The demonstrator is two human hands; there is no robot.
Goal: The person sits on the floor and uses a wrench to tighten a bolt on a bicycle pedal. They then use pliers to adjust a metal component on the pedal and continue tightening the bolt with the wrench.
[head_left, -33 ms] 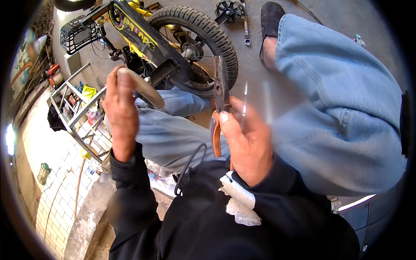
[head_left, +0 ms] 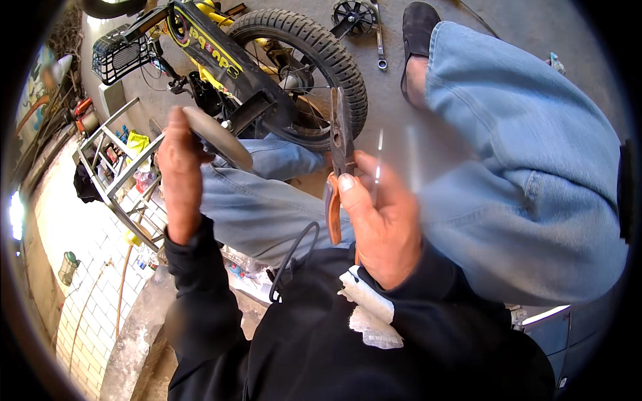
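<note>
My right hand (head_left: 384,224) is closed around a pair of pliers (head_left: 340,144) with orange handles and dark metal jaws. The jaws point up in front of the bicycle's knobbly rear tyre (head_left: 348,83). Further left, my left hand (head_left: 180,177) is raised edge-on with its fingers stretched upward. It is beside a small greyish-tan wheel (head_left: 224,142), seen at a slant next to the bicycle; whether the hand touches it I cannot tell. The black and yellow child's bicycle (head_left: 221,57) lies on its side across the floor.
A wrench (head_left: 381,40) and a small black training wheel (head_left: 354,19) lie beyond the tyre. A metal frame (head_left: 124,177) stands at the left, near a white tiled surface (head_left: 93,307). My jeans-covered leg (head_left: 521,154) fills the right side. The bicycle's black basket (head_left: 120,55) is at upper left.
My left hand has turned more edge-on and shifted slightly left, so its fingers overlap the small wheel less. The right hand and pliers hold nearly still.
</note>
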